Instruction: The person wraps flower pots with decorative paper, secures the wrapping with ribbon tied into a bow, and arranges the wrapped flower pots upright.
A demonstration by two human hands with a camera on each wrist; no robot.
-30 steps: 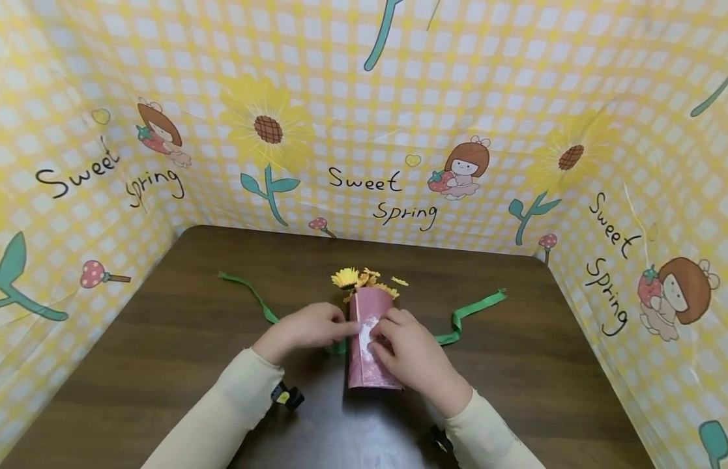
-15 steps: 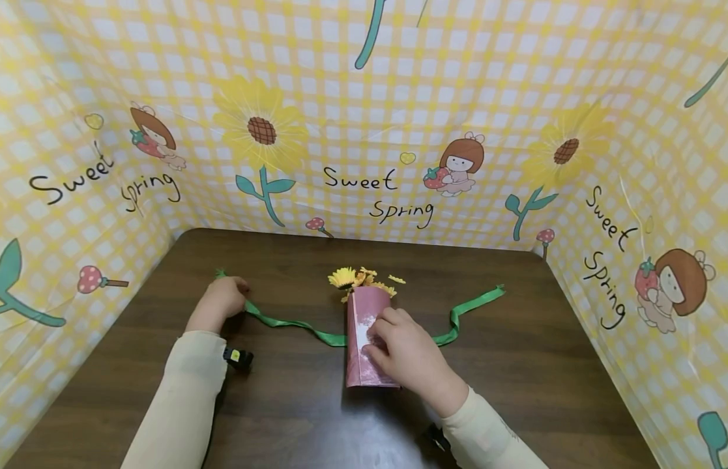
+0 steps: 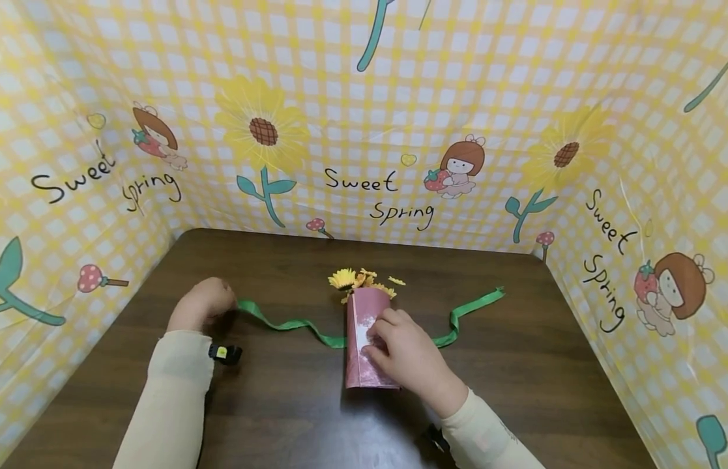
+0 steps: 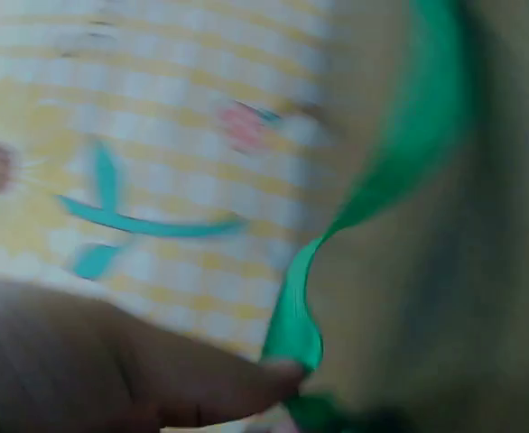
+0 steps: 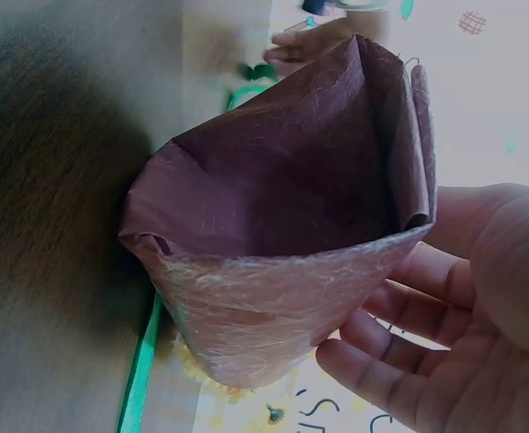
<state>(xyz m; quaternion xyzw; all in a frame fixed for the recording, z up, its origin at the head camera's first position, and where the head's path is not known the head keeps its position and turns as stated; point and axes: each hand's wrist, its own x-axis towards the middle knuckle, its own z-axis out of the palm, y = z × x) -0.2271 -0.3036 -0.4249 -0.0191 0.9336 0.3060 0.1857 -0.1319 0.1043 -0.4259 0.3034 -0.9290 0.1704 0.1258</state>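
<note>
In the head view a pink paper-wrapped bouquet lies on the table, its yellow and orange flowers showing at the far end. My right hand holds the wrapping with curled fingers over its right side. The right wrist view looks into the wrapper's hollow, folded near end. Beneath the bouquet runs a green ribbon, spreading out to both sides. At far left my left hand pinches the ribbon near its left end; the left wrist view shows thumb and ribbon together, with the other fingers mostly hidden.
The dark wooden table is enclosed by yellow checked cloth walls at the back and sides. To the right, the ribbon's loose end bends across the tabletop. Black straps sit at the wrists.
My left hand has left the bouquet's side, moved left to the ribbon's left end and drawn it slightly further outward. The right hand has stayed on the wrapping.
</note>
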